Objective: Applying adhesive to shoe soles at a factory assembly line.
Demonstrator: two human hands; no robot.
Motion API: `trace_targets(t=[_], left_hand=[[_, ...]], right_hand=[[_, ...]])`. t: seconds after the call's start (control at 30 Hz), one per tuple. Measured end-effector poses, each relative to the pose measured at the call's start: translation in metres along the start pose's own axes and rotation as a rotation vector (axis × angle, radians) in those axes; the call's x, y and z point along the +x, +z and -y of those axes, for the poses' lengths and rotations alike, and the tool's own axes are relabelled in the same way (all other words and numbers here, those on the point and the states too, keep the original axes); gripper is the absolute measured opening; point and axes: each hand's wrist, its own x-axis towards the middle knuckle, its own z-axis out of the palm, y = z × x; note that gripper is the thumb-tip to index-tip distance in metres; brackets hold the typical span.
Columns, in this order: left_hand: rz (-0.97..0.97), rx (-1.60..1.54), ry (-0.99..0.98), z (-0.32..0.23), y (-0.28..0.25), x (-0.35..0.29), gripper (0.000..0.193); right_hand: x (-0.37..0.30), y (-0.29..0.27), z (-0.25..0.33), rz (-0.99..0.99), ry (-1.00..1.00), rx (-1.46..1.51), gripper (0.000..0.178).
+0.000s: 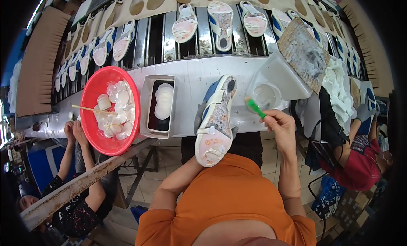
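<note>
In front of my chest, sole side up and tilted, is a white-strapped sandal upper on a blue shoe last [214,138]. My left hand [198,118], in a grey glove, is wrapped round it from behind; most of the hand is hidden. To the right, my bare right hand [280,124] pinches a small brush with a green handle [256,108]. Its pale bristles point up and left, apart from the sandal. Beyond the brush tip, a round translucent tub [266,96] stands in a white plastic tray [292,74].
Left on the table are a red basin [87,102] of white discs and a white box [145,119] holding more discs. A stained board [306,55] leans on the tray. Sandals [185,23] line a roller conveyor [146,38]. Co-workers sit at both sides.
</note>
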Motion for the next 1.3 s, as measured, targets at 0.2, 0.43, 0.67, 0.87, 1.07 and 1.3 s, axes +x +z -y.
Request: trace_targets(t=[0.2, 0.43, 0.67, 0.87, 1.07, 1.3], left_hand=[[0.037, -0.119, -0.073, 0.005, 0.006, -0.004, 0.061], [0.093, -0.288, -0.138, 0.013, 0.005, -0.015, 0.059], [0.148, -0.456, -0.192, 0.022, 0.006, -0.020, 0.057], [0.210, -0.606, -0.218, 0.022, 0.014, -0.008, 0.056], [0.247, -0.745, -0.247, 0.032, 0.008, -0.018, 0.055], [0.338, -0.916, -0.264, 0.040, 0.004, -0.022, 0.053]], right_hand=[[-0.001, 0.029, 0.010, 0.158, -0.116, -0.151, 0.015], [0.013, 0.034, 0.005, 0.045, -0.181, -0.326, 0.010], [0.006, 0.035, 0.022, 0.108, -0.341, -0.448, 0.008], [0.026, 0.037, 0.022, -0.008, -0.315, -0.544, 0.008], [0.023, 0.039, 0.022, -0.071, -0.414, -0.619, 0.011], [0.050, 0.033, 0.019, -0.191, -0.393, -0.717, 0.011]])
